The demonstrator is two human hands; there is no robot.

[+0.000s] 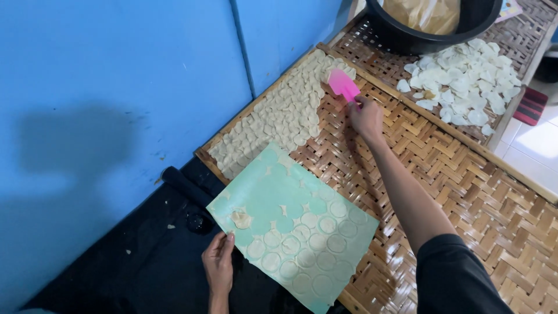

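Two hands are seen at work, both closed on something. The right hand (366,118) is clenched around the handle of a pink spatula (343,85), blade reaching forward and laid at the edge of the raw dough rounds (279,116), apparently so that a piece can be slid off flat rather than pinched. The left hand (218,264) is gripped on the near corner of a pale green sheet (293,224), thumb on top, fingers hidden beneath; the sheet is judged to be steadied this way, half resting on the woven bamboo tray (442,174) and half hanging over its near edge. On the sheet, circular outlines of thin dough are seen in rows on the near half, while the far half is mostly bare green with a few torn scraps left, one crumpled bit near the left corner. The rounds on the tray are packed in an overlapping band along the far rail beside the blue wall (116,87), cream-coloured, soft and matte. Further right, on a second woven tray (523,35), a looser heap of whiter, curled chips (465,78) is spread, just below a black basin (430,35) holding a yellowish bag. A dark roller-like cylinder (186,186) is lying on the black floor surface beside the sheet's left edge. A red striped mat (532,106) is glimpsed at the right.
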